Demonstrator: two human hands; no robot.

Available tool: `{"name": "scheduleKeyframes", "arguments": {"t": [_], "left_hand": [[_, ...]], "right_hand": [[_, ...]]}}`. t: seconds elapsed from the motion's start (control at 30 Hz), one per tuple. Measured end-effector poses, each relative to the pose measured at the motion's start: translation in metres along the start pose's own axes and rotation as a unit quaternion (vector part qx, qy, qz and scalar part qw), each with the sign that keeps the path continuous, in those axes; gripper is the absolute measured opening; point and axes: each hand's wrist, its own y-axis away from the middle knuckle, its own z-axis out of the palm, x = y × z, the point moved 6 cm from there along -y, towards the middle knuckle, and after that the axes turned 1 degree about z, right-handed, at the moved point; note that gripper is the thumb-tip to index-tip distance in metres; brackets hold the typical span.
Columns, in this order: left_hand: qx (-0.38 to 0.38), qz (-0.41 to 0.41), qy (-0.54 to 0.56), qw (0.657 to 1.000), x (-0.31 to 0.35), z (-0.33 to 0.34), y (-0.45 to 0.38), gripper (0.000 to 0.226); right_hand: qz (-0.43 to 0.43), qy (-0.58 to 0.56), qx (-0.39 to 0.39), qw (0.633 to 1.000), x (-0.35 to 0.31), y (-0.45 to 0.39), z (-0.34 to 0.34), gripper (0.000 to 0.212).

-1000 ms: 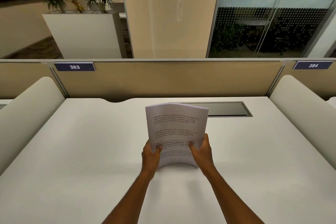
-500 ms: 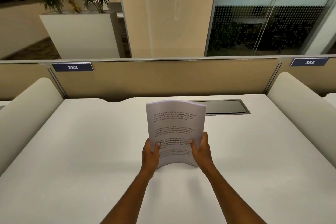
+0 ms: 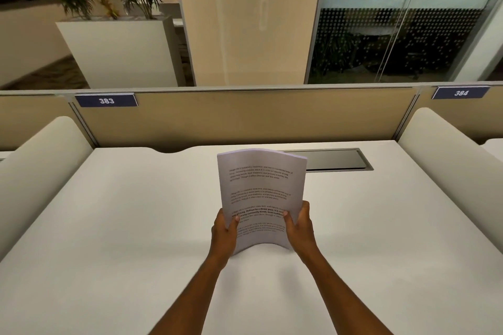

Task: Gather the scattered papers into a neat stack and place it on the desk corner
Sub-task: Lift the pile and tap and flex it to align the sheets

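A stack of printed white papers [image 3: 260, 193] stands upright on its lower edge in the middle of the white desk [image 3: 122, 226], bowed slightly and facing me. My left hand [image 3: 224, 231] grips its left side with the thumb on the front page. My right hand [image 3: 299, 226] grips the right side the same way. The fingers of both hands are hidden behind the sheets.
A dark cable hatch [image 3: 336, 159] is set into the desk behind the stack. A beige partition [image 3: 258, 117] with labels 383 [image 3: 106, 100] and 384 [image 3: 460, 93] closes the far edge. White rounded dividers [image 3: 40, 171] [image 3: 449, 166] flank both sides.
Both hands keep their grip on the stack, which has stayed upright in the same spot. The view has shifted slightly.
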Motion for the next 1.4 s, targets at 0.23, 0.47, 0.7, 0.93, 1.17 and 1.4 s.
{"name": "scheduleKeyframes", "arguments": {"t": [0.23,0.47,0.7,0.93,1.17,1.4], "left_hand": [[-0.043,0.063,-0.095,0.993,0.042,-0.01,-0.026,0.027],[-0.173,0.134,-0.243,0.945,0.114,-0.024,-0.06,0.022],[-0.223,0.146,-0.322,0.908,0.148,-0.03,-0.073,0.019],[-0.254,0.188,-0.386,0.867,0.167,-0.014,-0.068,0.02],[-0.243,0.178,-0.394,0.868,0.167,-0.013,-0.072,0.006],[-0.211,0.1,-0.325,0.917,0.149,-0.042,-0.077,0.02]], "right_hand": [[0.006,-0.034,0.001,0.999,-0.014,-0.012,-0.006,0.032],[-0.024,-0.156,0.077,0.985,-0.057,-0.052,-0.042,0.067],[-0.092,-0.008,0.1,0.991,-0.082,-0.079,-0.08,0.091],[-0.139,0.12,0.019,0.983,-0.093,-0.078,-0.071,0.031],[-0.143,0.081,-0.012,0.986,-0.102,-0.075,-0.07,0.016],[-0.113,0.034,-0.023,0.993,-0.089,-0.077,-0.079,0.015]]}}
